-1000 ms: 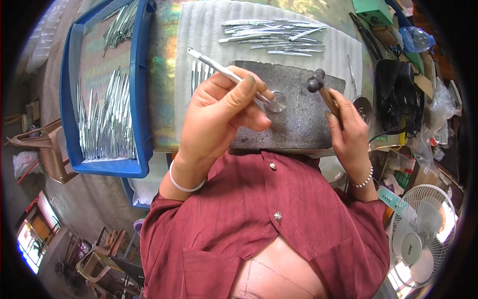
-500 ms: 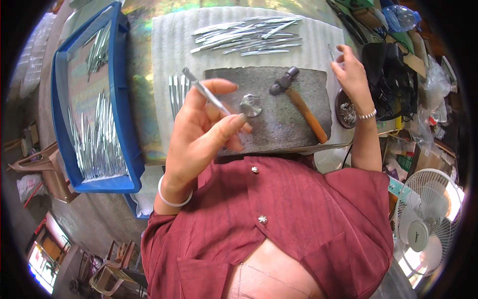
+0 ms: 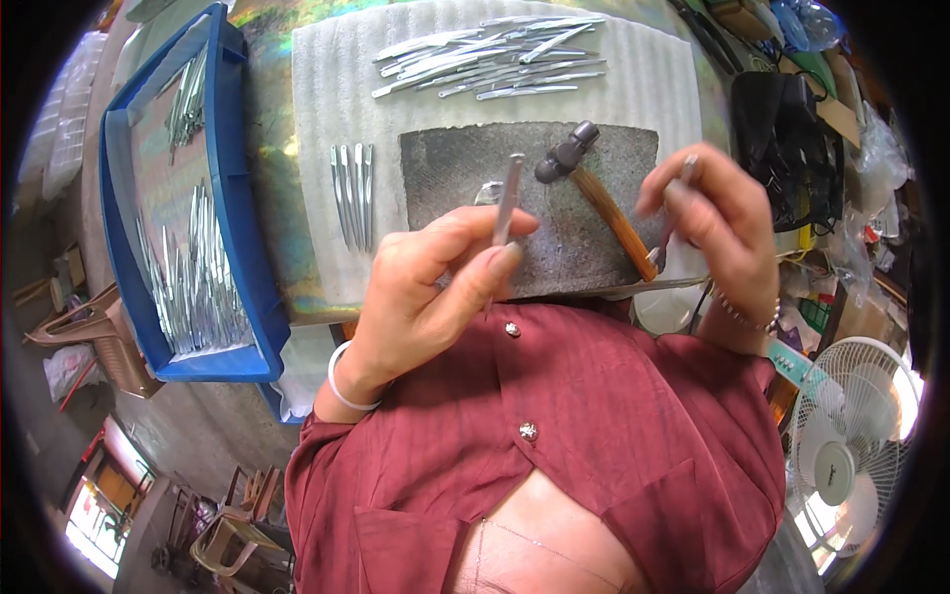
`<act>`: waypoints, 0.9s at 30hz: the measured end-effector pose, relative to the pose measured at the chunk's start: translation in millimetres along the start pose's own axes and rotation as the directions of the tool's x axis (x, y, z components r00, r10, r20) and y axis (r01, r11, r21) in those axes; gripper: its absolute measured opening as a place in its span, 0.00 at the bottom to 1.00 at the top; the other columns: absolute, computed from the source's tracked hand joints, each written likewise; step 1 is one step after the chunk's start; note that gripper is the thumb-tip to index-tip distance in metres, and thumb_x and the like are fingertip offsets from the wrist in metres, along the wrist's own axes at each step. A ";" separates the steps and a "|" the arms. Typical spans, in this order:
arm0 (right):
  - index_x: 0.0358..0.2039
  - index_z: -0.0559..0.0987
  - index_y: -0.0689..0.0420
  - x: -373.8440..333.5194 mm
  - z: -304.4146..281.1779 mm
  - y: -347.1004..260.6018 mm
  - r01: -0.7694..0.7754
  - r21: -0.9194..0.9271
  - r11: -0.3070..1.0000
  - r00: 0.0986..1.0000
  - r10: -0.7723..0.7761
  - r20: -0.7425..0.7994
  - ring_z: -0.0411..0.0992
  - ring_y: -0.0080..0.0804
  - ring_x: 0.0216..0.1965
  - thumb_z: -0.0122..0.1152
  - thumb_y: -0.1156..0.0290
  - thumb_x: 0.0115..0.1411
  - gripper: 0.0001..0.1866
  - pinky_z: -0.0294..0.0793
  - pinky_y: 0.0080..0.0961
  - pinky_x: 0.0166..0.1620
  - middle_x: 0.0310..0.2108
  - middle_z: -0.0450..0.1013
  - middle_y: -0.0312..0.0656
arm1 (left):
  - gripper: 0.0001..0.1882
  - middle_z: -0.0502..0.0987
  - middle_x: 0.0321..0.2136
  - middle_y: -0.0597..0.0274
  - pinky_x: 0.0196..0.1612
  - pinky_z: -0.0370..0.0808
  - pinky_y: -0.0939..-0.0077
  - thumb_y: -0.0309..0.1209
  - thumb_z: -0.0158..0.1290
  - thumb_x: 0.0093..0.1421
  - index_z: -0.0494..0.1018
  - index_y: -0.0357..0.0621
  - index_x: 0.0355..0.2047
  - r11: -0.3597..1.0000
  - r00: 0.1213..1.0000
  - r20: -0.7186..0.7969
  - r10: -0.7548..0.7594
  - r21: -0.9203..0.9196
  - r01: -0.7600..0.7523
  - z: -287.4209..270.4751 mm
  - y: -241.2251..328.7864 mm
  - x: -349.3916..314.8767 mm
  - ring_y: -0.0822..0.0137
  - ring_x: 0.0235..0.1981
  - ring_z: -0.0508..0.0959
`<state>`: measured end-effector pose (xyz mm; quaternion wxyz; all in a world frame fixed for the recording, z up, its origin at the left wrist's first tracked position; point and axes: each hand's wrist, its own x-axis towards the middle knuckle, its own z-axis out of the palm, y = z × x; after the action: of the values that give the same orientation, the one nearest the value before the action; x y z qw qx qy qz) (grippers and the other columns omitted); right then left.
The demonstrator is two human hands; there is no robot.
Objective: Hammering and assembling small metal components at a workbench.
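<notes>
Far left: blue tray (image 3: 247,213), heaped with loose metal strips (image 3: 203,287); single pieces could not be told apart. Left of centre, four strips (image 3: 352,198) were laid side by side on the white foam sheet (image 3: 322,124).

Centre: left hand (image 3: 421,292) was raised from a bent wrist, back of hand toward the lower left. One metal strip (image 3: 509,193) was pinched narrowly between thumb and forefinger, stood nearly upright; its lower end was mostly covered by the thumb. Behind the fingers, a clear round piece (image 3: 488,192) was largely hidden. Dark slab (image 3: 445,158) was partly covered by the same hand; a hammer (image 3: 602,206) was laid across its right part.

Right of centre: right hand (image 3: 727,223) was blurred, fingers curled, wrist bent inward. A thin tool (image 3: 687,173) was held in it, slanted; its kind could not be made out, its middle being masked by fingers.
</notes>
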<state>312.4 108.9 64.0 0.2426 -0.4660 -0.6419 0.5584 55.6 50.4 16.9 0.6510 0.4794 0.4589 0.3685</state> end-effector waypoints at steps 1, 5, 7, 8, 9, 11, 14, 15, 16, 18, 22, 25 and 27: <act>0.39 0.72 0.64 -3.4 15.4 -4.5 -0.014 0.037 0.999 0.999 0.012 0.040 0.66 0.15 0.23 0.47 0.72 0.63 0.09 0.65 0.11 0.27 0.27 0.71 0.36 | 0.13 0.75 0.20 0.63 0.24 0.69 0.84 0.21 0.52 0.58 0.72 0.36 0.45 0.975 0.979 0.005 0.202 0.089 -0.202 2.4 -12.4 6.0 0.77 0.20 0.74; 0.43 0.70 0.64 -0.1 49.5 -3.5 -0.050 0.388 0.920 0.996 0.018 0.085 0.69 0.16 0.27 0.45 0.75 0.65 0.09 0.69 0.11 0.28 0.28 0.71 0.40 | 0.16 0.76 0.29 0.59 0.33 0.72 0.82 0.19 0.49 0.59 0.68 0.34 0.48 0.957 0.966 0.048 0.252 0.135 -0.257 8.3 -13.1 4.4 0.73 0.30 0.76; 0.43 0.70 0.65 4.0 60.4 -3.4 -0.037 0.401 0.915 0.997 0.003 0.084 0.70 0.16 0.26 0.45 0.75 0.65 0.09 0.69 0.11 0.28 0.28 0.71 0.39 | 0.16 0.76 0.35 0.60 0.42 0.72 0.82 0.17 0.47 0.61 0.65 0.32 0.50 0.990 0.994 0.028 0.104 -0.102 -0.101 10.9 -11.1 -1.7 0.74 0.37 0.76; 0.44 0.69 0.65 5.0 63.9 -3.4 -0.023 0.406 0.914 0.997 -0.006 0.071 0.70 0.16 0.26 0.44 0.75 0.66 0.10 0.69 0.11 0.27 0.28 0.71 0.39 | 0.16 0.76 0.35 0.60 0.42 0.72 0.82 0.17 0.47 0.61 0.65 0.32 0.50 0.990 0.995 0.022 0.102 -0.099 -0.099 11.8 -11.9 -2.8 0.74 0.37 0.76; 0.42 0.71 0.65 4.5 66.4 -1.9 -0.018 0.435 0.900 0.998 -0.012 0.068 0.70 0.17 0.24 0.48 0.76 0.64 0.08 0.69 0.11 0.26 0.27 0.70 0.39 | 0.15 0.76 0.34 0.60 0.42 0.72 0.82 0.17 0.47 0.61 0.65 0.33 0.49 0.984 0.992 0.011 0.127 -0.131 -0.125 12.5 -13.4 -3.8 0.75 0.37 0.76; 0.40 0.73 0.64 7.7 72.9 1.7 0.081 0.356 0.931 0.996 -0.093 0.016 0.70 0.17 0.24 0.50 0.77 0.63 0.07 0.69 0.11 0.26 0.27 0.70 0.38 | 0.10 0.76 0.32 0.61 0.40 0.72 0.84 0.18 0.49 0.60 0.68 0.35 0.43 0.979 0.990 -0.045 0.133 -0.151 -0.138 15.4 -13.1 -5.5 0.76 0.35 0.75; 0.33 0.76 0.64 10.5 79.2 1.8 0.190 0.255 0.948 0.981 -0.177 -0.072 0.69 0.17 0.22 0.56 0.80 0.59 0.03 0.68 0.12 0.26 0.25 0.71 0.37 | 0.07 0.76 0.31 0.62 0.38 0.71 0.85 0.19 0.50 0.60 0.70 0.34 0.39 0.986 0.988 -0.014 0.156 -0.062 -0.157 9.3 -15.5 -7.7 0.78 0.34 0.74; 0.33 0.76 0.64 10.4 79.4 0.0 0.209 0.156 0.965 0.977 -0.198 -0.082 0.70 0.18 0.23 0.57 0.79 0.58 0.03 0.69 0.12 0.26 0.25 0.71 0.38 | 0.07 0.76 0.31 0.62 0.38 0.71 0.85 0.19 0.50 0.60 0.70 0.34 0.39 0.986 0.988 -0.018 0.155 -0.063 -0.156 9.4 -15.6 -8.3 0.78 0.34 0.74; 0.33 0.76 0.64 10.3 79.7 -0.9 0.225 0.057 0.973 0.971 -0.220 -0.090 0.70 0.18 0.23 0.59 0.79 0.57 0.04 0.69 0.13 0.27 0.25 0.72 0.38 | 0.05 0.76 0.31 0.63 0.37 0.71 0.86 0.19 0.51 0.60 0.71 0.35 0.37 0.985 0.987 -0.033 0.156 -0.069 -0.158 9.9 -15.3 -8.7 0.79 0.34 0.74; 0.34 0.75 0.65 8.9 82.0 1.5 0.264 0.028 0.964 0.962 -0.261 -0.087 0.67 0.14 0.21 0.58 0.80 0.57 0.04 0.65 0.10 0.24 0.25 0.71 0.36 | 0.04 0.76 0.31 0.64 0.37 0.70 0.86 0.19 0.51 0.59 0.71 0.35 0.35 0.984 0.987 -0.040 0.158 -0.078 -0.160 9.5 -14.5 -8.0 0.80 0.34 0.73; 0.35 0.73 0.65 10.7 82.8 1.8 0.329 -0.043 0.943 0.942 -0.331 -0.047 0.65 0.10 0.17 0.58 0.81 0.57 0.05 0.61 0.07 0.19 0.22 0.72 0.34 | 0.03 0.76 0.26 0.61 0.30 0.71 0.84 0.20 0.53 0.58 0.72 0.36 0.33 0.971 0.971 -0.035 0.236 -0.040 -0.238 10.9 -17.9 -4.4 0.77 0.27 0.75; 0.32 0.73 0.65 11.3 81.8 1.9 0.264 0.003 0.965 0.964 -0.264 -0.022 0.66 0.10 0.17 0.58 0.81 0.57 0.04 0.61 0.07 0.19 0.21 0.72 0.33 | 0.04 0.76 0.21 0.57 0.23 0.71 0.81 0.21 0.55 0.56 0.72 0.37 0.31 0.967 0.966 -0.035 0.255 0.004 -0.255 10.1 -17.2 -4.4 0.73 0.21 0.77; 0.30 0.73 0.64 11.3 81.2 1.2 0.211 0.027 0.977 0.977 -0.210 -0.020 0.68 0.12 0.17 0.60 0.80 0.56 0.04 0.65 0.09 0.19 0.19 0.72 0.35 | 0.03 0.76 0.20 0.57 0.22 0.70 0.80 0.21 0.55 0.56 0.72 0.38 0.31 0.970 0.971 -0.021 0.239 0.048 -0.238 10.5 -15.8 -6.2 0.72 0.19 0.76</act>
<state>240.2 78.7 39.5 0.3126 -0.3968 -0.6774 0.5347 64.3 37.4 4.5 0.5849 0.5408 0.4148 0.4397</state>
